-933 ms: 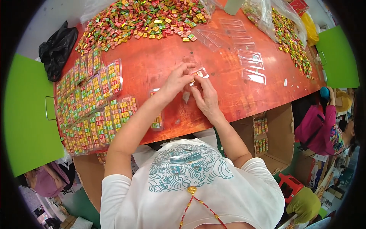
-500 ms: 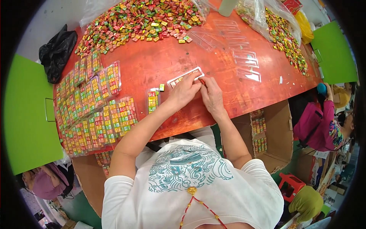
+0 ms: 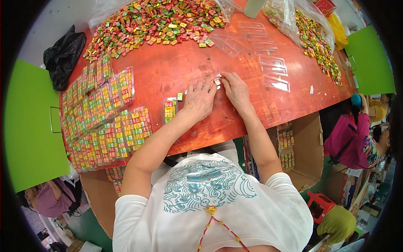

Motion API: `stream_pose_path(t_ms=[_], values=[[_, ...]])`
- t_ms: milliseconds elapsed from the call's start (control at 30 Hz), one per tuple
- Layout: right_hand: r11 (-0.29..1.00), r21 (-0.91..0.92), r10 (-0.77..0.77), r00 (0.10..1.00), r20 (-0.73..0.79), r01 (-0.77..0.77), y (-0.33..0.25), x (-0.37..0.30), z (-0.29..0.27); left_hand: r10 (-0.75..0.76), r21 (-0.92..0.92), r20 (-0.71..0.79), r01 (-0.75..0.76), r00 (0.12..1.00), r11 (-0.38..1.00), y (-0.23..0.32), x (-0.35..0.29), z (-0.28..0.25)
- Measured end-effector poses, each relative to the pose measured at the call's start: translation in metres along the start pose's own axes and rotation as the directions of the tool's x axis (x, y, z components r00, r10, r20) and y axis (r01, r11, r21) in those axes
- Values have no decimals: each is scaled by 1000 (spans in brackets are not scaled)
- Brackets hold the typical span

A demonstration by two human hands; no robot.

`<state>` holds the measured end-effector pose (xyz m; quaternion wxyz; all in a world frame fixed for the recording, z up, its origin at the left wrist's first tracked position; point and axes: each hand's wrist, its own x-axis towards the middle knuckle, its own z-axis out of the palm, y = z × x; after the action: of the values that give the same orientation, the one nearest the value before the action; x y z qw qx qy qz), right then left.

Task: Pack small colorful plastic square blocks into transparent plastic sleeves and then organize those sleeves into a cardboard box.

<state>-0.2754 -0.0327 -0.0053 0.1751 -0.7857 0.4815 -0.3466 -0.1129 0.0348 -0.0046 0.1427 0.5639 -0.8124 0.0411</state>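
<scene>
Under my left hand [image 3: 200,101] lies a narrow clear plastic tray [image 3: 218,76], mostly covered. The left fingers are stretched out and spread over it. My right hand [image 3: 236,93] is at the tray's right end, its fingers drawn together at the tips; what they pinch, if anything, is hidden. A small pale-topped block [image 3: 217,82] shows between the hands. Left of them sits another clear tray [image 3: 169,110], filled with small yellow, green and red blocks. One loose green-and-yellow block [image 3: 179,96] lies just off its upper right corner.
Many filled trays [image 3: 107,113] cover the table's left side. A big heap of small blocks [image 3: 155,23] is at the back, another heap [image 3: 321,48] at the far right. Clear trays [image 3: 273,65] lie right of centre. Cardboard boxes [image 3: 306,145] stand below the near edge.
My left hand has opened out flat over the tray. My right hand has shifted up and slightly right to the tray's end; the red block seen at its fingertips no longer shows.
</scene>
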Motion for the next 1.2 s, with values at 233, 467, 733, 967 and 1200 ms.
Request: stream_pose_path(t_ms=[233,467,733,967,1200], values=[[985,-163,-47,999,17,50,1,5,13,-8,-8,-21,7,1000,1000,-1,-1,2],[989,-137,-59,996,-66,50,8,5,21,-11,-16,-38,10,999,1000,1,-3,1],[988,-147,-58,996,-62,49,9,3,22,-18,-35,-32,17,999,999,1,-4,0],[988,-146,-57,997,-61,48,9,2,22,2,-37,-60,-4,998,999,-1,-2,2],[990,-127,-71,994,-88,59,9,1,24,9,-22,-77,-11,997,1000,-2,-3,4]])
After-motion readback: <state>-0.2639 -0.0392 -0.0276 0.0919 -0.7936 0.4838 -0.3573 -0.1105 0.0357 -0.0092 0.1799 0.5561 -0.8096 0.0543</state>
